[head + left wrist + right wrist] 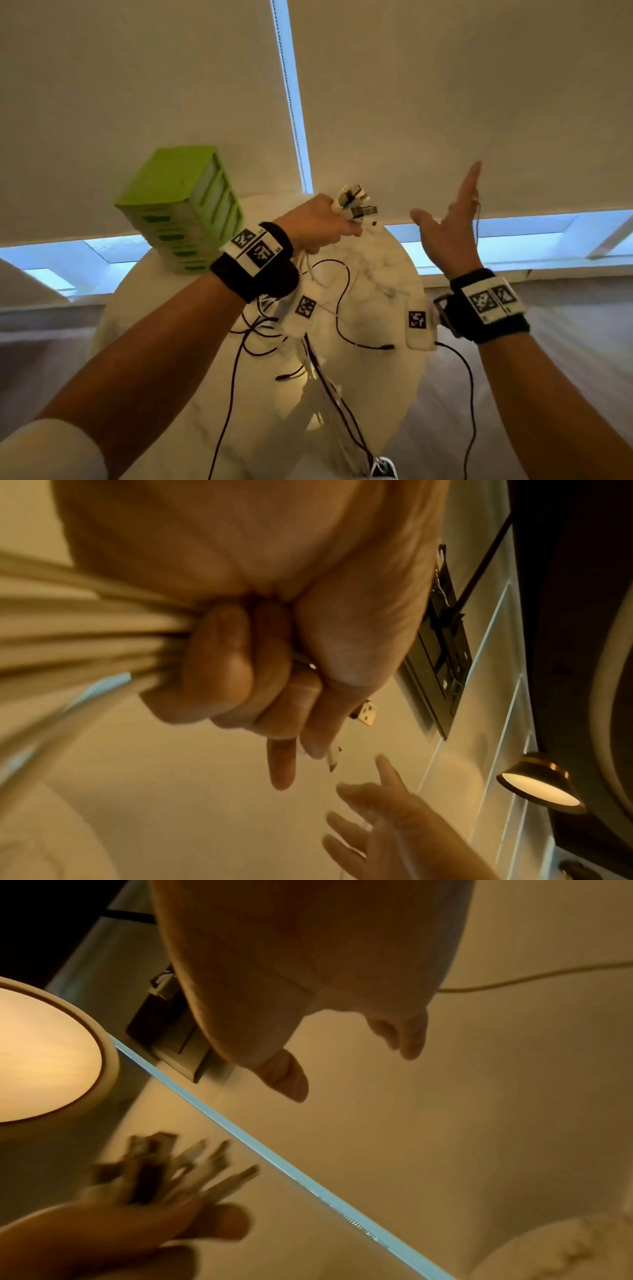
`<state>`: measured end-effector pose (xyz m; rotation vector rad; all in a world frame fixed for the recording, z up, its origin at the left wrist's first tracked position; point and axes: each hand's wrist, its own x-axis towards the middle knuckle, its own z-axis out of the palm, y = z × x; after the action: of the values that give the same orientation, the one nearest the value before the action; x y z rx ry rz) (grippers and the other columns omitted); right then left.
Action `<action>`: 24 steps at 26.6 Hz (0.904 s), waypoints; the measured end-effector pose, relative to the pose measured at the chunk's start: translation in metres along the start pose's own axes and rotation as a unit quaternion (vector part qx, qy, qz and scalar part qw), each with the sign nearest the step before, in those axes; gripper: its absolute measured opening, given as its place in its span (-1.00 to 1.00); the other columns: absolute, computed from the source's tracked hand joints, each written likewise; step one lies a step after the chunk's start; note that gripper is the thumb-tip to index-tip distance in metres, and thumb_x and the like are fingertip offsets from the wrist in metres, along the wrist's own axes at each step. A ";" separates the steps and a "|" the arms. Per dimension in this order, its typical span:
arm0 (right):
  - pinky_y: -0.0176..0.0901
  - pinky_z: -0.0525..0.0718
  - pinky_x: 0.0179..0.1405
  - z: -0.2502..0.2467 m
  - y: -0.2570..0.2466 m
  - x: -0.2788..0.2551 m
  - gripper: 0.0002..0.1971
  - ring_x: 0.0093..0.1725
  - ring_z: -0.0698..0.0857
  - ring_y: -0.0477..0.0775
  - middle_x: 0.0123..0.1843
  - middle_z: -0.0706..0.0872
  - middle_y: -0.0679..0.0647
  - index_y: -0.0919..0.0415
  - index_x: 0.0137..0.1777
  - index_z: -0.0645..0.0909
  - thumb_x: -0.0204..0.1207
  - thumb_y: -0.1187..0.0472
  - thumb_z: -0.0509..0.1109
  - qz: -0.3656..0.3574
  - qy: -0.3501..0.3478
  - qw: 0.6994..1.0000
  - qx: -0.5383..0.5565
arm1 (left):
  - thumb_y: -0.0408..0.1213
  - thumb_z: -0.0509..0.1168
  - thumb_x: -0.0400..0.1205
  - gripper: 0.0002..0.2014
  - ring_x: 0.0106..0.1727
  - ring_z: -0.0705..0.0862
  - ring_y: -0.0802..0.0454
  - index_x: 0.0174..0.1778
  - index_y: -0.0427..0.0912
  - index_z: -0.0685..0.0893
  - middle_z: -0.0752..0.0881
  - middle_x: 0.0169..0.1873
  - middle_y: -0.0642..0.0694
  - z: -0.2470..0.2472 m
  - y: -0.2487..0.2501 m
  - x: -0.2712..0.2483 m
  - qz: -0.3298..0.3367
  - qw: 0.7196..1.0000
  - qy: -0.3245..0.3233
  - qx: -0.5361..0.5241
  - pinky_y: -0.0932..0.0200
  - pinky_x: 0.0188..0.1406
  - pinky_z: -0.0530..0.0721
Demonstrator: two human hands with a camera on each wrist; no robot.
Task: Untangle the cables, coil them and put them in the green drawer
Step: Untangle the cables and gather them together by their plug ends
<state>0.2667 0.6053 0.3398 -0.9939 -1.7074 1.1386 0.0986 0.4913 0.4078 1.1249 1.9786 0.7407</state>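
Gripping cables (356,205) in clenched left hand (317,222), plugs protruding past fingers; right hand (448,236) spread, empty.

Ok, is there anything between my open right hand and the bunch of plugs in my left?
Nothing. In the head view, the right hand is raised beside the plugs gripped by the left hand, with only the blind behind the gap.
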 end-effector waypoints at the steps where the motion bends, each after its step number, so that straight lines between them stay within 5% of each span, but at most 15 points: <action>1: 0.07 0.10 0.62 -0.001 -0.007 -0.005 -0.03 0.69 0.01 0.07 0.73 -0.13 -0.06 -0.27 0.64 -0.25 0.53 0.37 0.34 -0.008 -0.058 0.998 0.030 | -0.20 0.42 0.56 -0.82 -0.61 0.22 0.10 -0.11 -0.26 0.66 0.34 -0.52 -0.04 0.008 0.007 0.004 0.004 1.000 -0.013 0.020 0.31 -0.68 0.18; 3: -0.25 0.50 0.39 -0.008 -0.010 -0.012 -0.10 0.45 0.41 -0.30 0.65 0.21 -0.15 -0.32 0.62 -0.02 0.52 0.48 0.31 -0.011 -0.180 0.982 0.051 | -0.20 0.43 0.55 -0.82 -0.64 0.23 0.11 -0.21 -0.22 0.62 0.36 -0.53 -0.04 0.027 0.024 0.010 0.021 0.999 -0.029 0.026 0.30 -0.67 0.20; 4: -0.47 0.58 0.10 -0.013 -0.006 -0.013 -0.18 0.21 0.52 -0.51 0.54 0.40 -0.16 -0.26 0.59 0.11 0.52 0.51 0.29 -0.022 -0.223 0.974 0.027 | -0.19 0.41 0.56 -0.82 -0.63 0.22 0.11 -0.19 -0.25 0.66 0.35 -0.55 -0.02 0.034 0.032 0.012 0.034 0.999 -0.030 0.007 0.29 -0.66 0.18; 6: -0.52 0.52 -0.27 -0.024 0.002 -0.010 -0.35 -0.07 0.63 -0.51 0.33 0.64 -0.06 -0.13 0.52 0.28 0.54 0.45 0.31 -0.015 -0.259 0.966 -0.021 | -0.19 0.36 0.62 -0.76 -0.59 0.18 0.09 -0.09 -0.35 0.71 0.32 -0.60 0.02 0.044 0.046 0.013 0.066 0.996 -0.014 -0.066 0.25 -0.62 0.13; 10: -0.33 0.50 0.12 -0.052 0.015 -0.008 -0.33 0.26 0.64 -0.18 0.36 0.64 -0.05 -0.17 0.62 0.19 0.58 0.12 0.40 0.073 -0.313 0.947 0.002 | -0.14 0.20 0.75 -0.76 -0.55 0.10 0.10 -0.09 -0.18 0.68 0.18 -0.55 0.03 0.050 0.059 0.018 0.134 0.967 -0.017 -0.218 0.22 -0.60 0.10; 13: -0.32 0.59 0.27 -0.048 0.014 -0.018 -0.30 0.37 0.58 -0.20 0.42 0.60 -0.10 -0.14 0.54 0.35 0.39 -0.06 0.50 0.046 -0.411 0.907 0.073 | -0.22 0.18 0.75 -0.80 -0.56 0.08 0.12 -0.05 -0.13 0.70 0.11 -0.50 0.00 0.060 0.071 0.023 0.155 0.940 -0.024 -0.302 0.22 -0.59 0.11; 16: -0.11 0.68 0.16 -0.033 0.039 -0.015 -0.56 0.06 0.73 -0.06 0.02 0.77 -0.04 -0.04 0.05 0.66 0.22 -0.22 0.52 0.015 -0.400 0.911 -0.103 | -0.26 0.17 0.75 -0.80 -0.60 0.08 0.14 -0.06 -0.14 0.70 0.10 -0.54 0.03 0.066 0.090 0.026 0.167 0.923 -0.006 -0.348 0.25 -0.63 0.12; 19: -0.02 0.62 -0.12 -0.039 0.082 -0.004 -0.71 -0.29 0.64 0.01 -0.36 0.65 0.00 0.07 -0.36 0.56 0.44 -0.07 0.46 0.056 -0.336 0.916 -0.211 | -0.25 0.15 0.77 -0.79 -0.62 0.08 0.15 -0.02 -0.19 0.68 0.13 -0.59 0.06 0.064 0.096 0.030 0.160 0.904 0.025 -0.395 0.27 -0.66 0.15; 24: -0.13 0.45 -0.30 -0.064 0.124 0.002 -0.61 -0.36 0.53 0.01 -0.42 0.52 0.02 0.04 -0.44 0.42 0.61 -0.05 0.29 0.114 -0.332 0.893 -0.282 | -0.13 0.10 0.79 -0.66 -0.66 0.18 0.16 -0.21 -0.23 0.60 0.20 -0.67 0.07 0.076 0.096 0.034 0.130 0.880 0.003 -0.458 0.26 -0.63 0.31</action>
<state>0.3454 0.6597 0.2382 -1.2646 -2.6320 1.2443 0.1933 0.5744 0.4270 0.7716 1.1930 1.5943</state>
